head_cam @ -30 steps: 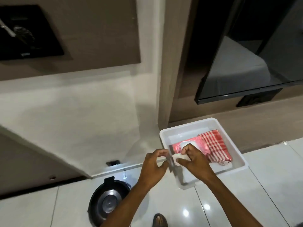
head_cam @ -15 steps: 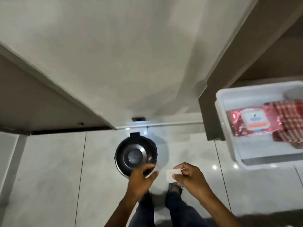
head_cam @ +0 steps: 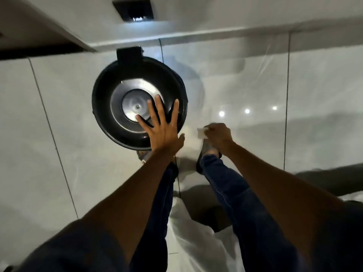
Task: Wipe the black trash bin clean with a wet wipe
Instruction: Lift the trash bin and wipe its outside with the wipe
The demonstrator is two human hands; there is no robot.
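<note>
The round black trash bin (head_cam: pixel 110 95) stands on the tiled floor below me, seen from straight above, with a shiny metal disc in the middle of its lid. My left hand (head_cam: pixel 164 126) is spread flat over the lid's near right part, fingers apart. To the right of the bin, my right hand (head_cam: pixel 218 135) pinches a small white wet wipe (head_cam: pixel 200 132) just above the floor. The wipe is apart from the bin.
My legs in blue jeans and dark sandals (head_cam: pixel 204 154) stand just behind the bin. A white wall base (head_cam: pixel 216 32) runs along the far side, with a dark square opening (head_cam: pixel 133 8) above the bin. Glossy floor tiles (head_cam: pixel 314 95) spread left and right.
The view swung from the white tray of wipes down to the bin. My left hand went from the bin's near rim to lying flat on its lid. The right hand still holds the wipe.
</note>
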